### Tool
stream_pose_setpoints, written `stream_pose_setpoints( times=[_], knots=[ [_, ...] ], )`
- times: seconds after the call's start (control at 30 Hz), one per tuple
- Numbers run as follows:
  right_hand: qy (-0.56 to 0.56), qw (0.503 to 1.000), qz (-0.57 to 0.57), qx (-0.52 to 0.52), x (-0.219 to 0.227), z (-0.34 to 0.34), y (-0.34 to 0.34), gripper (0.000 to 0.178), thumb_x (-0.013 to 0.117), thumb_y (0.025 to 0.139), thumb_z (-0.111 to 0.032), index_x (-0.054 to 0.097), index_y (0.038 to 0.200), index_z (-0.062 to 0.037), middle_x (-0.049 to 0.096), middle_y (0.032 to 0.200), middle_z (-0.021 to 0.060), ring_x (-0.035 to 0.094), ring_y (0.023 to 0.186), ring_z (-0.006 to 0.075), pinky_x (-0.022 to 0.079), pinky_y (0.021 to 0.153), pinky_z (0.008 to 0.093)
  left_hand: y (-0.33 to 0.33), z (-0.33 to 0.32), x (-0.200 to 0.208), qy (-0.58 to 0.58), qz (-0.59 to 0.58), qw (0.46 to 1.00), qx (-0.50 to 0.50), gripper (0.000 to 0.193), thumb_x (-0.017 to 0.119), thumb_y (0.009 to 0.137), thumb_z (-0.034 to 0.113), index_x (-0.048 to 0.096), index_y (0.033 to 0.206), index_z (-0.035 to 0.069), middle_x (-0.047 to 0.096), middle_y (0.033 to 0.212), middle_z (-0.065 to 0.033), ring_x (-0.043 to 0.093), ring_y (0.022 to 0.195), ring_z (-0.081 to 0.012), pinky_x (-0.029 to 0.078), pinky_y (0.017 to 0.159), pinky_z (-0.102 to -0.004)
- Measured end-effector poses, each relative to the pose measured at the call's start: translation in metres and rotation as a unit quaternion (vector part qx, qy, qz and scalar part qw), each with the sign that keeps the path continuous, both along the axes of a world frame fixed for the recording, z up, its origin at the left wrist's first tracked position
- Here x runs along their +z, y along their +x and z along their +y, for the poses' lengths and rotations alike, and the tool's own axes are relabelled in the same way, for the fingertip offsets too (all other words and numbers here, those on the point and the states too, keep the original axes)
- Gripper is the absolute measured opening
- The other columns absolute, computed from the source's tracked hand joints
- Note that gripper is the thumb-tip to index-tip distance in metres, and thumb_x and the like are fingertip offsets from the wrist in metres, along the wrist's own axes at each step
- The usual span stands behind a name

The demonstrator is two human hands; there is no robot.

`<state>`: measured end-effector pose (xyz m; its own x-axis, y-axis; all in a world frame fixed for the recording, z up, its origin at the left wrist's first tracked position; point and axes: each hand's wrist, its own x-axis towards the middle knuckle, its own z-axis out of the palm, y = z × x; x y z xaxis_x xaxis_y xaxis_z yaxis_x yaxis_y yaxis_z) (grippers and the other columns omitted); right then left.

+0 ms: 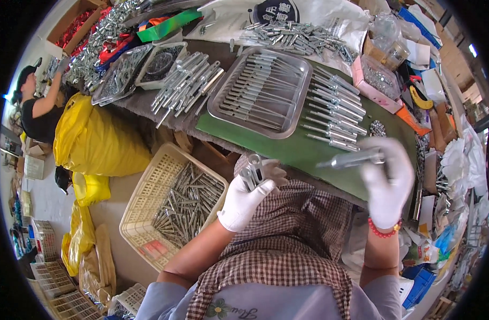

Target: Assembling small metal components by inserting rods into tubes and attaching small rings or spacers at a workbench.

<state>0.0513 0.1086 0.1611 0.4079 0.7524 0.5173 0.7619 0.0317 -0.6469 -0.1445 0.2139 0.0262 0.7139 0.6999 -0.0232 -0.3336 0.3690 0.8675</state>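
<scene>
My left hand (240, 204), in a white glove, is closed around a few short silver metal tubes (252, 170) above my apron. Their ends point up from between the fingers. On the right, my gloved right hand (387, 184) grips a silver metal rod (352, 159) over the green mat (228, 134); both are blurred. Beyond it, similar metal rods (334, 113) lie side by side in a row on the mat. A metal tray (297, 109) to their left holds more long, thin-tipped rods in a row.
Left of the tray lies a pile of metal rods (183, 85). A beige plastic basket (135, 210) of metal pieces stands below the table edge. A pink box (375, 85) of small parts sits at right. Another person (39, 106) works far left, beyond a yellow bag (95, 141).
</scene>
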Motion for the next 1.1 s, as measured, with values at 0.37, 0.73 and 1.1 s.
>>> stream_pose_setpoints(
  times=[0.37,0.73,1.1],
  knots=[
    [-0.029,0.963,0.256,-0.076,-0.007,0.025,0.031,0.02,0.058,0.087,-0.017,0.063,0.092,0.0019,0.057,0.075,-0.0005,0.049,0.063,0.0043,0.039,0.059,0.0196,-0.004,-0.002,0.004,-0.033,0.042,0.999,-0.002,0.046,0.058,0.092,0.015,0.043,0.129,-0.007,0.061,0.108,-0.0163,0.063,0.087,-0.0197,0.051,0.071,-0.0282],
    [-0.001,0.938,0.336,-0.085,-0.038,0.025,0.059,0.029,0.059,0.088,-0.025,0.064,0.096,0.0017,0.058,0.077,0.0013,0.049,0.061,0.0059,0.038,0.056,0.0197,-0.003,-0.001,0.005,-0.032,0.038,0.999,-0.007,0.045,0.057,0.092,0.014,0.043,0.129,-0.007,0.061,0.108,-0.017,0.064,0.085,-0.0188,0.05,0.069,-0.0271],
    [-0.191,0.966,-0.092,-0.151,-0.098,-0.042,0.09,0.019,0.065,0.082,-0.018,0.063,0.097,-0.0062,0.062,0.086,0.0123,0.06,0.074,0.0282,0.047,0.069,0.0362,-0.015,0.016,0.005,-0.072,0.046,0.996,0.019,0.061,0.062,0.088,0.026,0.038,0.134,-0.005,0.058,0.092,-0.01,0.046,0.06,-0.008,0.036,0.054,-0.0224]
  ],
)
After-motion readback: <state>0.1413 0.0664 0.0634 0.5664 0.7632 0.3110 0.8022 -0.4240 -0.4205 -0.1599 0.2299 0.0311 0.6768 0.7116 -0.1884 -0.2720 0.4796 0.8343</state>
